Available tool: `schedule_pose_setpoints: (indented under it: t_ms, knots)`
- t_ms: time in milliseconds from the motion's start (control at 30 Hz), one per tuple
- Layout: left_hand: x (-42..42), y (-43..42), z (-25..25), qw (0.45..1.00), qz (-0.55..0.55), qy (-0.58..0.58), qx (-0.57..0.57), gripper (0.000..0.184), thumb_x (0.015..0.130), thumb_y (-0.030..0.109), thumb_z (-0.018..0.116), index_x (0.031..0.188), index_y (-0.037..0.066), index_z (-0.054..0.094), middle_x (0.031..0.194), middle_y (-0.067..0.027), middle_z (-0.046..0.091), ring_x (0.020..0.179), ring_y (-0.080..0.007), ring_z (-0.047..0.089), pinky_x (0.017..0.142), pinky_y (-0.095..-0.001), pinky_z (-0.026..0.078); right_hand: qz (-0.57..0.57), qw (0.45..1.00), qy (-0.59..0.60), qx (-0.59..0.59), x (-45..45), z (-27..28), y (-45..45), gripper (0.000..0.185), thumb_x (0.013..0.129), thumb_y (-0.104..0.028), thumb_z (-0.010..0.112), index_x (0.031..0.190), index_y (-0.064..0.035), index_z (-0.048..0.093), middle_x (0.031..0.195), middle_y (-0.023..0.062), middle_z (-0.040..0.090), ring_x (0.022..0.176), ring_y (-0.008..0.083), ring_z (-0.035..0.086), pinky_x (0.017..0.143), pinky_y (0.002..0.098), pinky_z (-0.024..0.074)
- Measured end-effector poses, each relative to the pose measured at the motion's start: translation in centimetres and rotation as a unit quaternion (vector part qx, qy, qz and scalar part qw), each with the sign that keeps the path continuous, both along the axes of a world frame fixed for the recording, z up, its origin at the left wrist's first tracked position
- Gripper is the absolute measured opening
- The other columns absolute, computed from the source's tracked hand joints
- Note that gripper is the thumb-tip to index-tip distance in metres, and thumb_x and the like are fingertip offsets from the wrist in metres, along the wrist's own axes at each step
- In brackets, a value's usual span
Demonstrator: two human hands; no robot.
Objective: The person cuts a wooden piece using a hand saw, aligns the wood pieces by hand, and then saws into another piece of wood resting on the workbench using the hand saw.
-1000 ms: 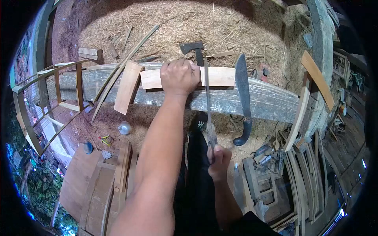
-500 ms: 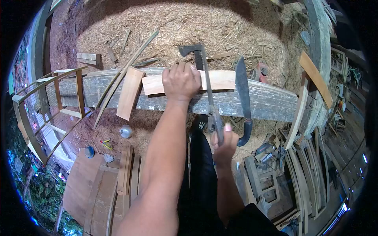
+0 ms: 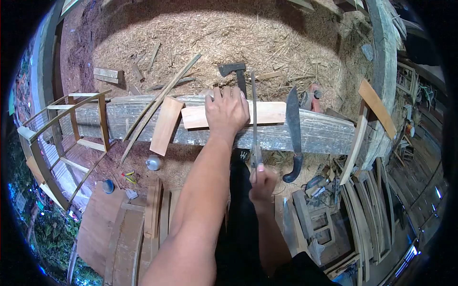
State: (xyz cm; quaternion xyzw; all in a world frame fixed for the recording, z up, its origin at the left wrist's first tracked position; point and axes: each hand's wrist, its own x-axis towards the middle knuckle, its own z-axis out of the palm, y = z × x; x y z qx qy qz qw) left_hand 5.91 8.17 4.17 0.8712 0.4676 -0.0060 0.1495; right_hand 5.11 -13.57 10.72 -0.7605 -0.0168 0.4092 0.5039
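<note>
My left hand (image 3: 227, 113) is closed over a short pale board (image 3: 271, 112), pressing it onto a weathered wooden beam (image 3: 327, 131). My right hand (image 3: 262, 187) grips the handle of a handsaw (image 3: 254, 109), whose narrow blade lies across the board just right of my left hand. A machete (image 3: 294, 126) with a dark, curved handle rests over the beam at the board's right end. Another pale board (image 3: 167, 125) lies slanted to the left. Beyond the beam is an axe (image 3: 233, 69), its handle running toward my left hand.
Thin wooden strips (image 3: 162, 105) lean across the beam on the left, beside a slatted wooden frame (image 3: 102, 121). Wood shavings (image 3: 191, 28) cover the ground. Curved wood pieces (image 3: 358, 224) stand at the lower right. A round translucent container (image 3: 153, 162) sits near side of the beam.
My right hand and the saw have been drawn back toward me, and the blade stands straighter. My left hand stays on the board. The whole view has shifted slightly.
</note>
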Motion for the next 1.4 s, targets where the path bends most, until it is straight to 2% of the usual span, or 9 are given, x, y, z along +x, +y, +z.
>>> schedule_pose_setpoints:
  t_ms: [167, 300, 600, 800, 900, 967, 1100, 1167, 1400]
  knots:
    - [-0.5, 0.4, -0.6, 0.995, -0.059, -0.07, 0.038, 0.018, 0.092, 0.022, 0.057, 0.085, 0.009, 0.066, 0.086, -0.0102, 0.065, 0.09, -0.0289, 0.061, 0.084, -0.0445, 0.046, 0.001, 0.999, 0.002, 0.038, -0.1, -0.3, 0.0, 0.05, 0.105, -0.025, 0.049, 0.06, -0.0039, 0.038, 0.055, -0.0013, 0.037, 0.052, 0.008, 0.036, 0.05, 0.0329, 0.0246]
    - [-0.4, 0.1, -0.3, 0.996, -0.05, -0.06, 0.033, 0.018, 0.091, 0.021, 0.057, 0.082, 0.008, 0.065, 0.084, -0.0095, 0.064, 0.087, -0.0282, 0.06, 0.08, -0.043, 0.046, 0.036, 0.999, -0.014, 0.012, -0.1, -0.3, -0.1, 0.05, 0.105, -0.024, 0.05, 0.06, -0.0042, 0.037, 0.056, -0.0016, 0.037, 0.052, 0.0073, 0.036, 0.05, 0.0328, 0.0246]
    - [-0.5, -0.2, -1.1, 0.99, -0.054, -0.097, 0.081, 0.019, 0.092, 0.021, 0.057, 0.082, 0.008, 0.066, 0.082, -0.0102, 0.064, 0.086, -0.0286, 0.062, 0.076, -0.0433, 0.048, 0.0, 0.999, 0.044, 0.016, 0.1, -0.2, 0.3, 0.049, 0.107, -0.018, 0.047, 0.06, -0.0049, 0.04, 0.056, -0.002, 0.041, 0.053, 0.0068, 0.036, 0.05, 0.0299, 0.0262]
    - [-0.5, -0.3, -1.5, 0.99, -0.027, -0.106, 0.088, 0.022, 0.093, 0.02, 0.057, 0.077, 0.007, 0.066, 0.079, -0.0118, 0.066, 0.083, -0.0291, 0.064, 0.074, -0.0423, 0.05, 0.032, 0.998, 0.035, 0.045, 1.3, 0.7, -0.4, 0.047, 0.108, -0.026, 0.045, 0.065, -0.0065, 0.042, 0.06, -0.0014, 0.041, 0.056, 0.0076, 0.035, 0.053, 0.0279, 0.025]
    - [-0.5, -0.3, -1.3, 0.989, -0.031, -0.116, 0.087, 0.024, 0.093, 0.019, 0.056, 0.076, 0.006, 0.066, 0.078, -0.0127, 0.066, 0.08, -0.0296, 0.064, 0.073, -0.0428, 0.051, 0.06, 0.997, -0.004, 0.048, 1.5, 1.3, -0.6, 0.045, 0.106, -0.03, 0.047, 0.068, -0.0065, 0.044, 0.062, -0.0017, 0.041, 0.057, 0.0077, 0.035, 0.054, 0.0274, 0.0264]
    - [-0.4, -0.1, -1.0, 0.989, -0.031, -0.12, 0.078, 0.023, 0.094, 0.018, 0.055, 0.077, 0.005, 0.065, 0.078, -0.013, 0.066, 0.08, -0.0301, 0.064, 0.072, -0.0433, 0.051, 0.074, 0.996, -0.022, 0.049, 1.9, 1.9, -0.3, 0.032, 0.099, -0.021, 0.058, 0.075, -0.0032, 0.048, 0.064, -0.0004, 0.042, 0.06, 0.0096, 0.04, 0.054, 0.0318, 0.0335]
    - [-0.4, 0.1, -1.0, 0.992, -0.038, -0.1, 0.066, 0.022, 0.094, 0.018, 0.055, 0.078, 0.006, 0.066, 0.079, -0.013, 0.066, 0.081, -0.0299, 0.064, 0.073, -0.0433, 0.05, 0.094, 0.995, -0.037, 0.013, 2.3, 2.4, -0.1, 0.03, 0.098, -0.017, 0.061, 0.073, -0.0039, 0.049, 0.062, 0.0, 0.04, 0.059, 0.0091, 0.039, 0.053, 0.0316, 0.0339]
    - [-0.3, 0.1, -0.9, 0.992, -0.039, -0.097, 0.072, 0.02, 0.093, 0.018, 0.056, 0.079, 0.006, 0.066, 0.08, -0.0121, 0.066, 0.083, -0.0293, 0.064, 0.074, -0.0432, 0.05, 0.145, 0.98, -0.137, -0.006, 2.5, 3.0, 0.6, 0.03, 0.097, -0.014, 0.063, 0.072, -0.0046, 0.049, 0.06, -0.0011, 0.039, 0.055, 0.0083, 0.037, 0.051, 0.0307, 0.0319]
    - [-0.2, 0.2, -0.8, 0.994, -0.036, -0.084, 0.055, 0.019, 0.092, 0.018, 0.056, 0.079, 0.008, 0.065, 0.083, -0.0106, 0.065, 0.085, -0.0284, 0.063, 0.075, -0.0425, 0.05, 0.115, 0.989, -0.07, -0.054, 1.3, 5.8, -1.9, 0.039, 0.099, -0.017, 0.063, 0.066, -0.0052, 0.046, 0.053, -0.0026, 0.037, 0.049, 0.0077, 0.037, 0.047, 0.0316, 0.0275]
